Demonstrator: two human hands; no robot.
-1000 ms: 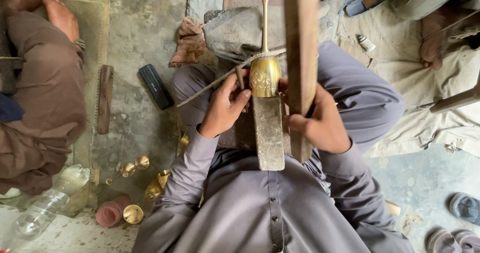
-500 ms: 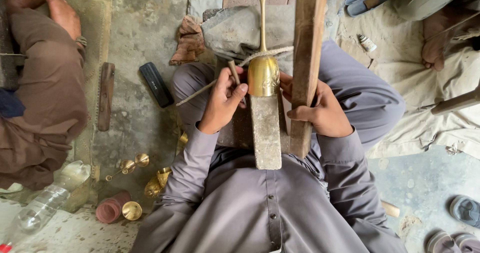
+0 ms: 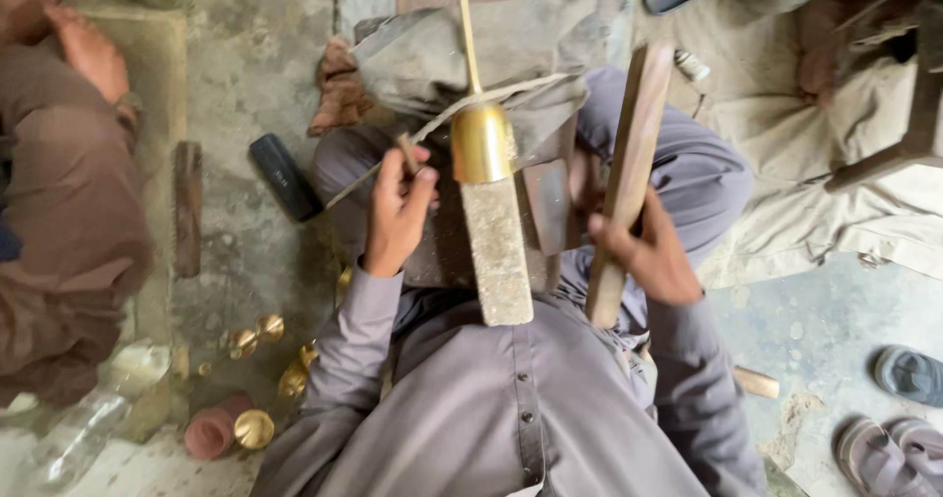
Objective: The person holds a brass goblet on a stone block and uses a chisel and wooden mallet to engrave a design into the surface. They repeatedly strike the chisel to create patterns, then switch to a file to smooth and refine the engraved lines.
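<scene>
We see a grey concrete floor [image 3: 246, 84], rough and stained. At 9 o'clock a flat, rusty metal bar [image 3: 187, 207] lies on it. Just to the right of the bar lies a short black tube [image 3: 285, 176]. At 7 o'clock some small shiny brass cups [image 3: 257, 332] sit on the floor, with a pink pot [image 3: 208, 434] and a round brass lid [image 3: 254, 428] near them. A clear plastic bottle [image 3: 79, 433] lies at 8 o'clock. A crumpled brown rag [image 3: 339, 89] lies at 11 o'clock. A pale cloth sheet [image 3: 815, 202] is spread at 3 o'clock. At 4 o'clock we see 2 sandals [image 3: 899, 448] and a blue shoe [image 3: 909, 374].
</scene>
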